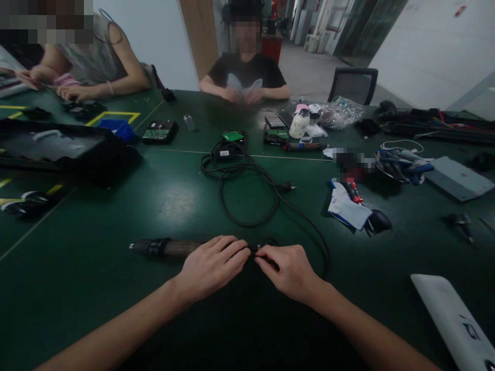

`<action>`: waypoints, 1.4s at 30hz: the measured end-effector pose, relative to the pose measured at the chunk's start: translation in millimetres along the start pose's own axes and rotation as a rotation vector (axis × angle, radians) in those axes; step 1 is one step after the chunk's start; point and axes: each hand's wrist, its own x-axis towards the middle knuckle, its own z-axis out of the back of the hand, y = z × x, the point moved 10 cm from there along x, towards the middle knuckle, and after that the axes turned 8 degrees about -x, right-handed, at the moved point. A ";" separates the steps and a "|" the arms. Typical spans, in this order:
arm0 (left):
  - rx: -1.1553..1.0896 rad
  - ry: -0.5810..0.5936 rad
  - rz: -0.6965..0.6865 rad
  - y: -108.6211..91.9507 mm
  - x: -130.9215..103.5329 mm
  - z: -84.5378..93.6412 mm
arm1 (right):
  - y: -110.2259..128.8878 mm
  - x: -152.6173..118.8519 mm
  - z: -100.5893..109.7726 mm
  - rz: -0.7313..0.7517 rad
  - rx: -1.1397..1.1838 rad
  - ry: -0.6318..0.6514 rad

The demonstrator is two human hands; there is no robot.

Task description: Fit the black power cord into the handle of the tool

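Note:
An electric screwdriver (180, 248) lies across the green table in front of me, its dark bit end pointing left. My left hand (216, 260) is wrapped over the rear part of its brown body and hides much of it. At the tail end, my right hand (290, 268) pinches the cable connector (254, 248) between thumb and fingers. Whether the connector is fully seated in the screwdriver cannot be made out. A black cable (247, 225) lies in loose loops beyond my hands, with a plug (286, 186) and a small labelled power adapter (225, 153).
Circuit boards in black cases (159, 132) line the middle of the table. To the right are a white-and-blue glove (348, 206), a grey plate (460, 178) and a white panel (450, 314). A black housing (50, 149) lies left. Two people sit across the table.

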 end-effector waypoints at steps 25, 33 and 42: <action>-0.006 -0.033 0.046 0.3 6.6 6.1 | 3.6 0.0 3.5 0.023 0.001 -0.009; 0.012 -0.038 0.030 -0.3 4.9 4.8 | 2.1 -0.2 2.2 0.018 -0.002 -0.019; -0.007 -0.016 0.041 -0.8 4.9 5.2 | 3.5 0.4 4.8 0.012 0.001 -0.015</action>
